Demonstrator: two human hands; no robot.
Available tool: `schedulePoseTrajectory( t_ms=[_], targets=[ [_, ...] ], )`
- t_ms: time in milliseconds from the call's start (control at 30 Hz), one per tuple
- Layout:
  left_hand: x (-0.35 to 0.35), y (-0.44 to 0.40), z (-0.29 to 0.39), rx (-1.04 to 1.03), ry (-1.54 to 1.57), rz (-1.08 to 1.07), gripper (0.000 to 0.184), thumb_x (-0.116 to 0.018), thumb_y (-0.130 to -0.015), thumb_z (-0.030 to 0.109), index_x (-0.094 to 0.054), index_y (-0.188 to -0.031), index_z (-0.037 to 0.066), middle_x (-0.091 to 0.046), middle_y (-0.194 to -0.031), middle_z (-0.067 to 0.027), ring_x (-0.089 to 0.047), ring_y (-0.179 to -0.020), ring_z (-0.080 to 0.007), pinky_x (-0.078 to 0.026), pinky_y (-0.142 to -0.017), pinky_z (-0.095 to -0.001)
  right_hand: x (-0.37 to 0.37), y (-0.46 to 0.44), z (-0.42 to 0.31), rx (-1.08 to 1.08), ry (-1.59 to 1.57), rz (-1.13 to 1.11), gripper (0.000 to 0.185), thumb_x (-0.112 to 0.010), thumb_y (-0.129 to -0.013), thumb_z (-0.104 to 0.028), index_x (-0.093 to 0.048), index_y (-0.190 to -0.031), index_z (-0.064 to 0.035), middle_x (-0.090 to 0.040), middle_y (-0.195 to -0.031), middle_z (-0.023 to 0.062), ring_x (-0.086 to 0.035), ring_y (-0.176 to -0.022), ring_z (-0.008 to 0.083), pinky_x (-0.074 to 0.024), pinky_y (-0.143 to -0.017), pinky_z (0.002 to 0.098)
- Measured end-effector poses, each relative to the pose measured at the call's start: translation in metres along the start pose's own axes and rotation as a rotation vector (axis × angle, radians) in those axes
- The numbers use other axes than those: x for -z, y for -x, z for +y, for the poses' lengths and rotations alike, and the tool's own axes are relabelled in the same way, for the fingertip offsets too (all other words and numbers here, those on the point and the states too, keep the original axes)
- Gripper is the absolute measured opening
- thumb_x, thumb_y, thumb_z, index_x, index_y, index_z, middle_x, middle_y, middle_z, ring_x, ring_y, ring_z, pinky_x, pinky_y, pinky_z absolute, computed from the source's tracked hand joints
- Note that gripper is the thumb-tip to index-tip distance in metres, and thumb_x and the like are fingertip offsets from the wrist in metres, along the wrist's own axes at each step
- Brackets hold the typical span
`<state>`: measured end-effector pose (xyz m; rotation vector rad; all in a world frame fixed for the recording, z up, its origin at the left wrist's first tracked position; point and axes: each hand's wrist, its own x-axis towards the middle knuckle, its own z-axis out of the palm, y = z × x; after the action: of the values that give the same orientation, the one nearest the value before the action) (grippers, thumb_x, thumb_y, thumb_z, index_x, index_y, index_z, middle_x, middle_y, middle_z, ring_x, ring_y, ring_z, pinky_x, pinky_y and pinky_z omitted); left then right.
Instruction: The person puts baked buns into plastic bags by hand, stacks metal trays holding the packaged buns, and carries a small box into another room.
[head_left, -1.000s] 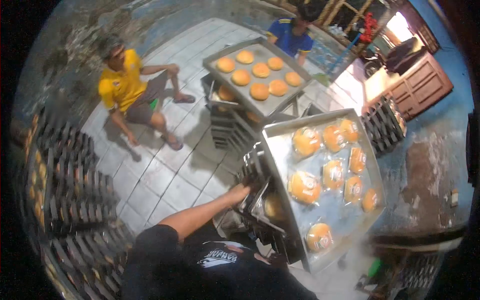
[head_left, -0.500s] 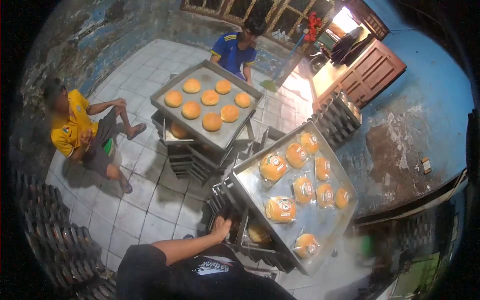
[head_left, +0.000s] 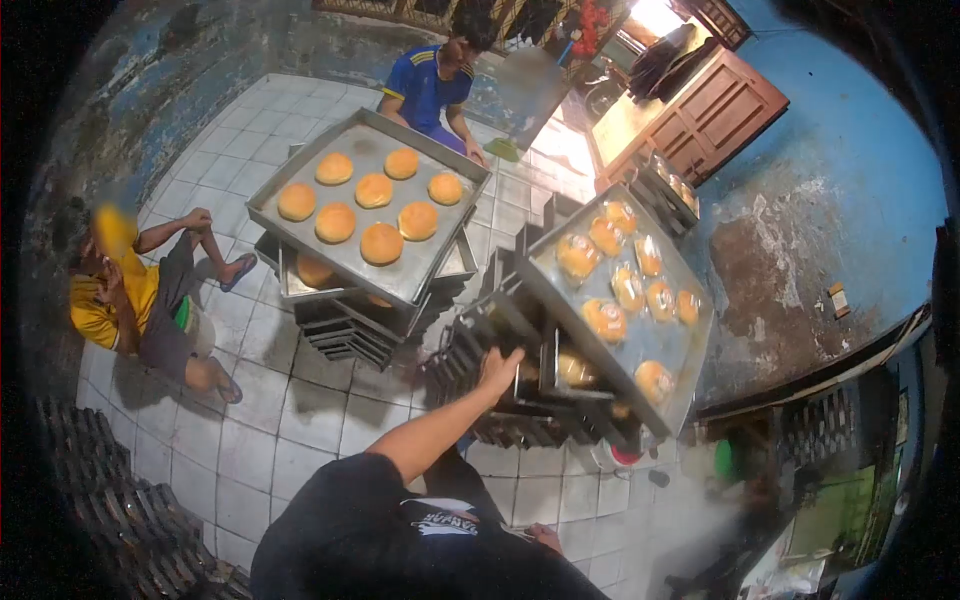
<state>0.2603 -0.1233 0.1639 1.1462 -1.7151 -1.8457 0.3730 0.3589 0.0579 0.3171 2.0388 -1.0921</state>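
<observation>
My left hand reaches forward, its fingers closed on the side edge of a baking tray in the stack in front of me; the fingertips are partly hidden. Above it, the top tray sits tilted on the stack and carries several round buns in clear printed wrappers, such as this wrapped bun. Lower trays hold more buns, seen only in part. Close to my body, my right hand shows just past my dark shirt, and its fingers are too hidden to read.
Left of my stack, another tray stack bears unwrapped buns on top. Behind it is a person in blue; a person in yellow sits at left. More dark trays line the lower left. A wooden door stands open.
The view has shifted. My left hand has moved forward along the stack's side, the wrapped-bun tray looks more tilted, and my right hand has come into view.
</observation>
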Motion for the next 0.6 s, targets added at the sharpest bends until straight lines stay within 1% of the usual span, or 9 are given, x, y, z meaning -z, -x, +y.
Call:
schedulePoseTrajectory(
  t_ms=[33, 67, 200, 333, 400, 433, 467, 533, 600],
  targets=[
    [-0.004, -0.015, 0.018, 0.044, -0.009, -0.090, 0.087, -0.061, -0.087, 0.052, -0.039, -0.139, -0.014, -0.042, -0.142, -0.0349, -0.040, -0.136, -0.0435, -0.033, -0.111, -0.0455, 0.004, 0.003, -0.005, 0.001, 0.017, -0.017, 0.030, -0.061, -0.098, -0.027, -0.066, -0.107, 0.0019, -0.070, -0.096, 0.0120, -0.067, -0.087, 0.0226, -0.0554, -0.074, 0.0369],
    [-0.010, -0.032, 0.036, 0.086, -0.014, -0.181, 0.093, -0.060, -0.089, 0.053, -0.030, -0.147, -0.013, -0.034, -0.151, -0.0330, -0.033, -0.142, -0.0423, -0.028, -0.117, -0.0444, 0.009, -0.003, -0.009, -0.004, 0.049, -0.032, 0.030, -0.061, -0.098, -0.026, -0.066, -0.107, 0.0016, -0.070, -0.096, 0.0119, -0.067, -0.087, 0.0226, -0.0554, -0.074, 0.0368],
    [-0.072, -0.117, 0.049, 0.033, -0.019, -0.167, 0.101, -0.062, -0.085, 0.059, -0.028, -0.148, -0.012, -0.035, -0.150, -0.0341, -0.035, -0.141, -0.0426, -0.030, -0.116, -0.0450, 0.036, -0.068, -0.033, -0.023, 0.142, -0.064, 0.028, -0.060, -0.098, -0.026, -0.066, -0.106, 0.0004, -0.070, -0.096, 0.0117, -0.067, -0.086, 0.0226, -0.0554, -0.073, 0.0364],
    [-0.129, -0.187, 0.061, 0.032, -0.046, -0.086, 0.108, -0.061, -0.082, 0.064, -0.024, -0.148, -0.013, -0.036, -0.148, -0.0366, -0.038, -0.139, -0.0447, -0.033, -0.114, -0.0445, 0.068, -0.146, -0.084, -0.040, 0.202, -0.084, 0.026, -0.060, -0.098, -0.025, -0.066, -0.105, -0.0008, -0.069, -0.096, 0.0116, -0.068, -0.086, 0.0227, -0.0554, -0.072, 0.0360],
    [-0.151, -0.209, 0.060, 0.030, -0.093, -0.071, 0.110, -0.060, -0.082, 0.065, -0.019, -0.150, -0.010, -0.035, -0.149, -0.0352, -0.039, -0.138, -0.0450, -0.034, -0.113, -0.0470, 0.086, -0.188, -0.113, -0.033, 0.225, -0.094, 0.025, -0.060, -0.098, -0.025, -0.066, -0.105, -0.0014, -0.069, -0.096, 0.0115, -0.068, -0.085, 0.0227, -0.0554, -0.071, 0.0359],
    [-0.166, -0.227, 0.056, 0.044, -0.103, -0.082, 0.112, -0.058, -0.083, 0.068, -0.017, -0.150, -0.012, -0.034, -0.147, -0.0379, -0.038, -0.138, -0.0462, -0.033, -0.114, -0.0478, 0.099, -0.219, -0.125, -0.028, 0.236, -0.098, 0.025, -0.060, -0.098, -0.025, -0.066, -0.105, -0.0017, -0.069, -0.096, 0.0114, -0.068, -0.085, 0.0227, -0.0554, -0.071, 0.0358],
    [-0.172, -0.223, 0.062, 0.019, -0.071, -0.052, 0.112, -0.057, -0.083, 0.069, -0.018, -0.147, -0.015, -0.034, -0.145, -0.0414, -0.038, -0.136, -0.0490, -0.033, -0.113, -0.0494, 0.110, -0.234, -0.142, -0.025, 0.243, -0.113, 0.024, -0.060, -0.098, -0.024, -0.066, -0.104, -0.0020, -0.069, -0.096, 0.0114, -0.068, -0.085, 0.0228, -0.0554, -0.071, 0.0357],
    [-0.212, -0.248, 0.041, -0.041, -0.057, 0.015, 0.112, -0.058, -0.084, 0.068, -0.018, -0.146, -0.017, -0.030, -0.146, -0.0433, -0.035, -0.138, -0.0503, -0.031, -0.114, -0.0487, 0.138, -0.299, -0.179, -0.006, 0.272, -0.154, 0.023, -0.059, -0.098, -0.024, -0.066, -0.104, -0.0026, -0.069, -0.096, 0.0113, -0.068, -0.085, 0.0228, -0.0554, -0.070, 0.0355],
    [-0.230, -0.251, 0.056, 0.025, 0.003, -0.076, 0.113, -0.059, -0.084, 0.066, -0.015, -0.147, -0.018, -0.025, -0.149, -0.0429, -0.029, -0.141, -0.0492, -0.026, -0.118, -0.0456, 0.170, -0.372, -0.225, 0.026, 0.318, -0.208, 0.022, -0.059, -0.097, -0.024, -0.066, -0.104, -0.0032, -0.069, -0.096, 0.0112, -0.068, -0.084, 0.0228, -0.0554, -0.070, 0.0353]
  ],
)
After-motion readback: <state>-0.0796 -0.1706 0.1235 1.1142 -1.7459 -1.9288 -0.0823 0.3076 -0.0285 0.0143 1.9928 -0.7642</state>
